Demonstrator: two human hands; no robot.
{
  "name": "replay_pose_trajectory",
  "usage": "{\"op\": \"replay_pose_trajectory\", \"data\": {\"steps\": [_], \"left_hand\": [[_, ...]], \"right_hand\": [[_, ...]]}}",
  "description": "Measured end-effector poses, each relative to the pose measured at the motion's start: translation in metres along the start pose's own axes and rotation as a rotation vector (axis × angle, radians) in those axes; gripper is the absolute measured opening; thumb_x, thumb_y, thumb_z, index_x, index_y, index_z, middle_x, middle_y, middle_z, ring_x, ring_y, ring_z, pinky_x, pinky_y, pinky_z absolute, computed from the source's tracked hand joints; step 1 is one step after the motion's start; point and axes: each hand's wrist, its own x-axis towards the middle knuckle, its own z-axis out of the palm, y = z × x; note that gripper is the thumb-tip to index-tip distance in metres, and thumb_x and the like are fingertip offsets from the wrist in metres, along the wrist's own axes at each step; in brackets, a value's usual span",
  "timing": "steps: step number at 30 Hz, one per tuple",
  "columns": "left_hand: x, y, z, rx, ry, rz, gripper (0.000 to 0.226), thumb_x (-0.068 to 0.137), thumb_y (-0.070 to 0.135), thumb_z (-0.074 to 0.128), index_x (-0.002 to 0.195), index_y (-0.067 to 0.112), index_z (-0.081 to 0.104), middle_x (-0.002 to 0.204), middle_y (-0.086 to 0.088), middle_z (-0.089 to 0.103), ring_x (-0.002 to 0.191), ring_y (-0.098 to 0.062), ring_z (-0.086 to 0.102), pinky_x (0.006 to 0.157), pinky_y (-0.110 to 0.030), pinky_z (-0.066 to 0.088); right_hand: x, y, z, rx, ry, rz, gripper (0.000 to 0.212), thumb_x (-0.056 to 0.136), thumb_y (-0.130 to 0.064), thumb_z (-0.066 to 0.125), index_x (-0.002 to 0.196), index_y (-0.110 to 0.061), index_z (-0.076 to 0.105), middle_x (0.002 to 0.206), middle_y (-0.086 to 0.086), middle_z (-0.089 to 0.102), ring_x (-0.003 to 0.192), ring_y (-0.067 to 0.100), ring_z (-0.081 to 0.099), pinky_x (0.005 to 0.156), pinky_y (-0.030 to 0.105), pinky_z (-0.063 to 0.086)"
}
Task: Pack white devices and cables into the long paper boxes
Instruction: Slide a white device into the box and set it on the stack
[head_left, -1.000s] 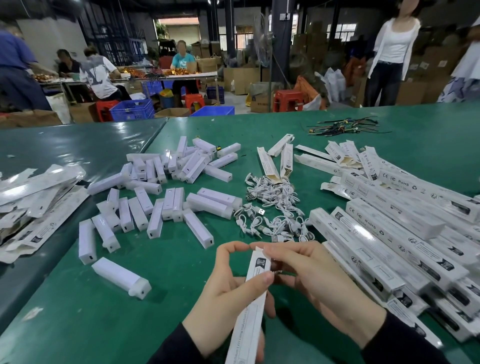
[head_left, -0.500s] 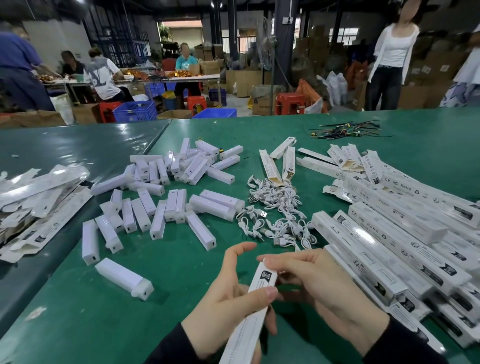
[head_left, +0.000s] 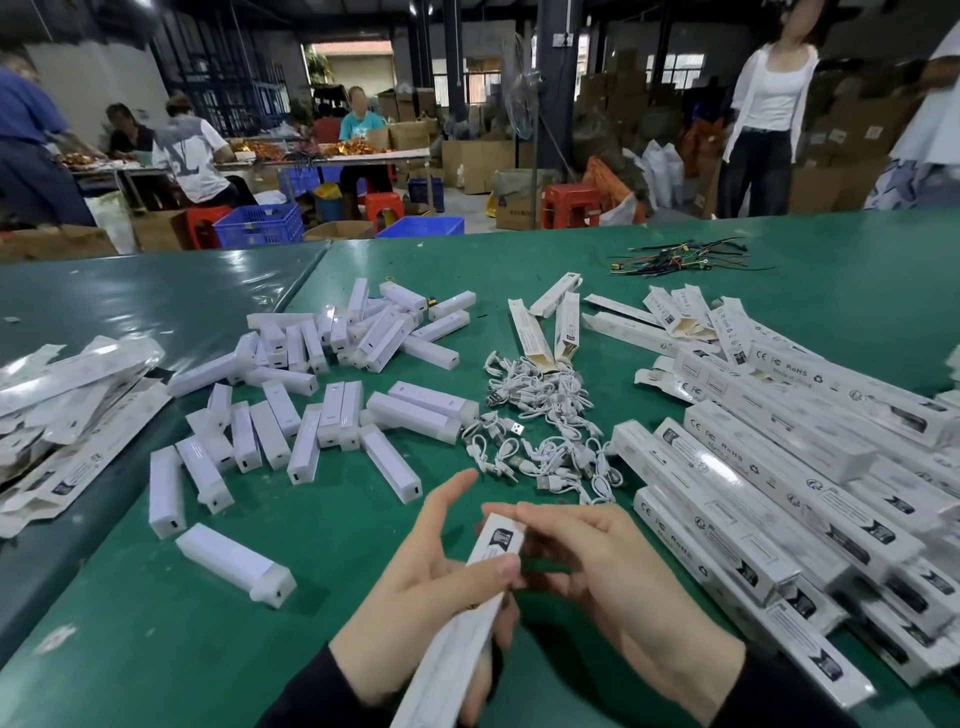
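Observation:
A long white paper box (head_left: 457, 629) slants up from the bottom edge toward the middle. My left hand (head_left: 431, 587) grips it, thumb across its side, index finger raised. My right hand (head_left: 608, 577) holds the box's top end, fingers curled over its end flap. Several white devices (head_left: 317, 405) lie scattered on the green table at centre left, one (head_left: 234, 564) close to my left hand. A heap of short white cables (head_left: 540, 431) sits in the middle. Closed long boxes (head_left: 769, 467) are piled on the right.
Flat unfolded boxes (head_left: 67, 410) lie at the left edge. Open boxes (head_left: 550, 327) lie beyond the cables, and a bundle of dark cable ties (head_left: 675, 257) farther back. People work at a far table; one person stands behind the right side.
The box has sunk lower and tilted more toward me. My right fingers have moved over its top end, and my left index finger has lifted off the box.

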Motion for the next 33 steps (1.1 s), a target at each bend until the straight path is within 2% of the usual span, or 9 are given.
{"op": "replay_pose_trajectory", "data": {"steps": [6, 8, 13, 18, 21, 25, 29, 31, 33], "left_hand": [[-0.005, 0.014, 0.001, -0.366, 0.053, -0.165, 0.042, 0.092, 0.04, 0.05, 0.13, 0.022, 0.047, 0.073, -0.03, 0.065, 0.029, -0.023, 0.053, 0.03, -0.017, 0.04], [-0.001, 0.011, -0.007, -0.548, 0.251, -0.099, 0.045, 0.089, 0.044, 0.039, 0.12, 0.017, 0.057, 0.076, -0.024, 0.066, 0.029, -0.021, 0.049, 0.028, -0.015, 0.037], [0.005, 0.012, -0.016, -0.687, 0.569, 0.123, 0.077, 0.072, 0.072, 0.048, 0.124, 0.016, 0.057, 0.109, -0.018, 0.07, 0.104, -0.031, 0.065, 0.085, -0.049, 0.052], [0.003, 0.012, -0.023, -0.582, 0.836, 0.188, 0.029, 0.098, 0.03, 0.048, 0.117, 0.01, 0.057, 0.07, -0.002, 0.069, 0.053, -0.012, 0.064, 0.06, -0.031, 0.047], [-0.001, 0.019, -0.027, -0.667, 0.838, 0.184, 0.023, 0.098, 0.029, 0.044, 0.099, 0.012, 0.059, 0.065, -0.003, 0.061, 0.044, -0.013, 0.052, 0.044, -0.023, 0.044], [-0.001, 0.021, -0.023, -0.652, 0.738, 0.162, 0.029, 0.096, 0.028, 0.042, 0.09, 0.011, 0.065, 0.061, -0.005, 0.056, 0.042, -0.013, 0.041, 0.035, -0.022, 0.038], [0.0, 0.02, -0.022, -0.612, 0.618, 0.151, 0.051, 0.094, 0.028, 0.043, 0.055, 0.015, 0.074, 0.059, -0.005, 0.051, 0.042, -0.013, 0.041, 0.035, -0.021, 0.037], [-0.001, 0.018, -0.022, -0.563, 0.6, 0.15, 0.043, 0.091, 0.025, 0.047, 0.06, 0.015, 0.074, 0.061, -0.007, 0.053, 0.043, -0.014, 0.042, 0.037, -0.022, 0.038], [-0.002, 0.016, -0.022, -0.535, 0.576, 0.156, 0.025, 0.087, 0.019, 0.049, 0.092, 0.012, 0.072, 0.066, -0.008, 0.057, 0.044, -0.015, 0.043, 0.037, -0.023, 0.039]], "right_hand": [[0.004, 0.001, -0.003, 0.13, -0.008, -0.069, 0.03, 0.063, -0.022, 0.077, 0.087, -0.004, 0.074, 0.087, 0.017, 0.069, 0.077, 0.019, 0.065, 0.067, 0.025, 0.057], [0.004, 0.0, -0.004, 0.168, 0.08, -0.146, 0.034, 0.056, -0.024, 0.08, 0.084, -0.005, 0.072, 0.086, 0.013, 0.07, 0.077, 0.018, 0.067, 0.065, 0.025, 0.059], [-0.003, 0.011, 0.009, -0.263, 0.181, -0.355, 0.038, 0.058, -0.022, 0.091, 0.082, -0.015, 0.063, 0.083, 0.004, 0.07, 0.072, 0.02, 0.066, 0.064, 0.038, 0.058], [0.011, 0.018, 0.035, -0.583, 0.012, -0.486, 0.029, 0.076, -0.047, 0.072, 0.071, -0.02, 0.065, 0.072, -0.003, 0.064, 0.065, 0.001, 0.057, 0.056, 0.017, 0.041], [0.047, 0.01, 0.036, -0.796, 0.096, -0.512, 0.003, 0.087, -0.024, 0.065, 0.09, -0.024, 0.064, 0.081, -0.009, 0.065, 0.078, 0.004, 0.06, 0.067, 0.019, 0.046], [0.094, 0.016, 0.046, -1.161, 0.101, -0.515, 0.031, 0.092, -0.03, 0.061, 0.121, -0.021, 0.053, 0.113, -0.002, 0.057, 0.104, 0.016, 0.053, 0.092, 0.035, 0.044], [0.116, 0.025, 0.062, -1.278, 0.037, -0.426, 0.059, 0.087, -0.031, 0.067, 0.139, -0.022, 0.041, 0.128, 0.005, 0.054, 0.116, 0.026, 0.052, 0.093, 0.037, 0.046], [0.122, 0.024, 0.063, -1.306, 0.039, -0.423, 0.055, 0.088, -0.018, 0.064, 0.138, -0.02, 0.043, 0.124, 0.008, 0.059, 0.113, 0.03, 0.056, 0.091, 0.039, 0.048], [0.121, 0.018, 0.059, -1.223, 0.066, -0.397, 0.051, 0.088, -0.01, 0.061, 0.136, -0.019, 0.046, 0.113, 0.007, 0.064, 0.102, 0.026, 0.061, 0.088, 0.034, 0.05]]}}
